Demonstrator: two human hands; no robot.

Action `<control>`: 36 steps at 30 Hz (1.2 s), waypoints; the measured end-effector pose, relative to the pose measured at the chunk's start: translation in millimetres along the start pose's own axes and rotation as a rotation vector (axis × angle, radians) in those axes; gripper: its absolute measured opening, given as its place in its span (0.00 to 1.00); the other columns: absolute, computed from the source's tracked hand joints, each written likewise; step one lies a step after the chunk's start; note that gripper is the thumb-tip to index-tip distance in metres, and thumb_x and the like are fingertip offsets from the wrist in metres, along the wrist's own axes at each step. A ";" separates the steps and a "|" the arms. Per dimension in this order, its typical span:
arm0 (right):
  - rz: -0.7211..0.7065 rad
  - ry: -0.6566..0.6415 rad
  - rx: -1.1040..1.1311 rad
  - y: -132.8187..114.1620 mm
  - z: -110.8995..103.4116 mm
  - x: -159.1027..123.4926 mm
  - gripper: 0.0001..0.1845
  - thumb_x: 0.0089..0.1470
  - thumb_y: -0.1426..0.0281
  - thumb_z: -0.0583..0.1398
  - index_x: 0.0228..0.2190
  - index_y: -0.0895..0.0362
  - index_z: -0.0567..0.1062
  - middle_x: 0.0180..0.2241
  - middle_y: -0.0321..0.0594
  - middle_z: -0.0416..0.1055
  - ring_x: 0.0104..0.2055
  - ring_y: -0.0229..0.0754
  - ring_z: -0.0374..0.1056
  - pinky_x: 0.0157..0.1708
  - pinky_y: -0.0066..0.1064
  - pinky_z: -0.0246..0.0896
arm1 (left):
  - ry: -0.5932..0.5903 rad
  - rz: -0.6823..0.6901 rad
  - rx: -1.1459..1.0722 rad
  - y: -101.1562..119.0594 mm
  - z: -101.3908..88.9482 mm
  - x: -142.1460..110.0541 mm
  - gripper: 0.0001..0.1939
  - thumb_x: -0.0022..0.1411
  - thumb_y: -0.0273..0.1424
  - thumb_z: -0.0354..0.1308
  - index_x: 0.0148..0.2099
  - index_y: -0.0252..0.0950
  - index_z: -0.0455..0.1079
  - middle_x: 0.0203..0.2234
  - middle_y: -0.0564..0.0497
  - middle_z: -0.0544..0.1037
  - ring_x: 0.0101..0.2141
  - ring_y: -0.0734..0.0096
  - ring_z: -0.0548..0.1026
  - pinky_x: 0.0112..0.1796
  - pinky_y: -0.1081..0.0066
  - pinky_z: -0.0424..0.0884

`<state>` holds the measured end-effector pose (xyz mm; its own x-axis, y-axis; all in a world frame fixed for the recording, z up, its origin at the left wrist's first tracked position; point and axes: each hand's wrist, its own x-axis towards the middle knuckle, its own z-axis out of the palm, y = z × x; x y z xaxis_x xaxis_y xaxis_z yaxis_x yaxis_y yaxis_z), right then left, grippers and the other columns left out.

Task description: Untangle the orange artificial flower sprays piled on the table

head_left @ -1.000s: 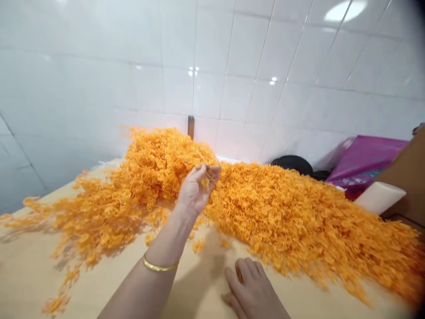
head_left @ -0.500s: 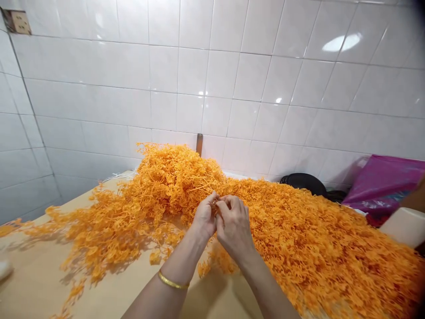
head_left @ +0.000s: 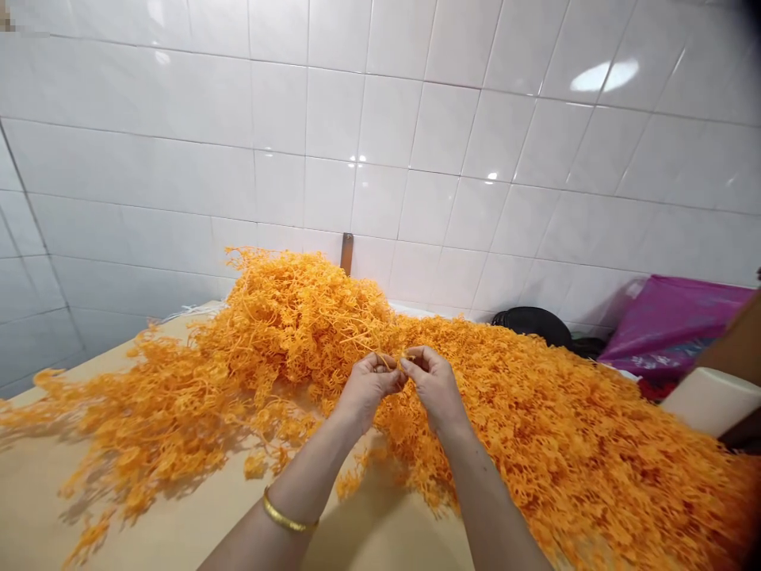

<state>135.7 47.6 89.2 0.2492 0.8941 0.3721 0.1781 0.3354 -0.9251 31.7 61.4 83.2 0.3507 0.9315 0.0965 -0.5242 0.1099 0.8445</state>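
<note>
Between my two hands is a small orange plastic flower piece (head_left: 399,362) with a thin stem, partly hidden by the fingers. My left hand (head_left: 367,388), with a gold bangle on its wrist, pinches the stem. Thumb and forefinger of my right hand (head_left: 435,385) are closed on the other end of the piece. Behind the left hand rises a heap of stemmed orange plastic flowers (head_left: 297,309). A wide, denser pile of small orange pieces (head_left: 564,420) spreads beside and beyond the right hand.
The pale wooden table (head_left: 196,527) meets a white tiled wall (head_left: 392,119). A brown strip (head_left: 347,254) stands against the wall. At the back right are black round discs (head_left: 532,323), a purple bag (head_left: 671,325) and a cream-coloured roll (head_left: 713,400). Loose orange sprigs trail leftward.
My right hand has risen from the table and met my left hand at the orange piece. Since half a second ago, the hands have drawn slightly apart. The view has tilted.
</note>
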 end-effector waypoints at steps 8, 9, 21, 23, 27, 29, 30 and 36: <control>-0.091 -0.069 -0.319 4.3 -0.5 -0.6 0.10 0.46 0.66 0.52 0.20 0.57 0.68 0.19 0.36 0.65 0.24 0.37 0.59 0.25 0.28 0.52 | 0.050 -0.013 0.051 -3.1 -0.8 -0.1 0.08 0.41 0.27 0.59 0.24 0.33 0.61 0.15 0.54 0.67 0.18 0.78 0.66 0.24 0.74 0.63; -0.104 -0.046 -0.355 5.1 -0.5 -0.5 0.11 0.47 0.65 0.52 0.18 0.57 0.67 0.18 0.35 0.63 0.23 0.37 0.58 0.24 0.28 0.51 | 0.060 -0.021 0.036 -3.2 -1.3 0.2 0.09 0.42 0.28 0.59 0.25 0.33 0.61 0.14 0.55 0.66 0.18 0.79 0.65 0.23 0.74 0.63; -0.118 -0.029 -0.312 8.0 4.0 -0.2 0.16 0.44 0.56 0.54 0.21 0.57 0.64 0.19 0.33 0.61 0.21 0.34 0.55 0.20 0.25 0.48 | 0.137 0.121 -0.023 -9.0 -4.0 5.3 0.09 0.41 0.27 0.60 0.24 0.34 0.60 0.14 0.57 0.64 0.16 0.81 0.63 0.19 0.78 0.57; -0.096 -0.080 -0.335 10.6 3.7 -0.2 0.18 0.44 0.55 0.54 0.18 0.57 0.64 0.17 0.33 0.60 0.20 0.33 0.53 0.20 0.25 0.46 | 0.154 0.134 -0.009 -9.3 -3.7 5.1 0.09 0.41 0.25 0.59 0.23 0.34 0.59 0.15 0.57 0.64 0.16 0.82 0.62 0.19 0.79 0.57; -0.130 -0.051 -0.325 10.9 7.4 -3.4 0.19 0.46 0.59 0.53 0.13 0.57 0.61 0.14 0.31 0.54 0.18 0.32 0.48 0.18 0.26 0.43 | 0.152 0.154 0.053 -10.9 -2.0 3.6 0.07 0.45 0.26 0.57 0.23 0.34 0.60 0.13 0.58 0.63 0.15 0.84 0.59 0.18 0.80 0.55; -0.115 -0.006 -0.213 9.4 12.4 -5.5 0.18 0.46 0.60 0.54 0.13 0.56 0.59 0.13 0.30 0.51 0.17 0.32 0.46 0.17 0.26 0.42 | 0.144 0.138 0.009 -11.0 -0.9 3.3 0.07 0.45 0.27 0.57 0.23 0.33 0.59 0.12 0.58 0.62 0.15 0.85 0.59 0.18 0.81 0.54; -0.081 0.003 -0.108 8.5 15.1 -6.3 0.18 0.45 0.60 0.55 0.13 0.56 0.59 0.13 0.29 0.50 0.17 0.31 0.45 0.16 0.26 0.41 | 0.130 0.097 -0.038 -10.4 -0.7 3.3 0.08 0.45 0.27 0.57 0.24 0.34 0.59 0.12 0.59 0.61 0.14 0.85 0.58 0.17 0.81 0.53; 0.150 0.030 0.510 1.7 3.6 2.3 0.15 0.45 0.64 0.56 0.16 0.56 0.58 0.14 0.26 0.46 0.15 0.28 0.45 0.16 0.24 0.47 | -0.054 -0.176 -0.465 3.8 -8.4 5.7 0.02 0.51 0.25 0.52 0.28 0.33 0.61 0.09 0.62 0.52 0.09 0.86 0.48 0.11 0.81 0.42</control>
<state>133.1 51.3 88.3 0.2647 0.9371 0.2276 -0.3449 0.3124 -0.8851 25.2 70.0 82.5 0.4983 0.8669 0.0114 -0.7398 0.4184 0.5269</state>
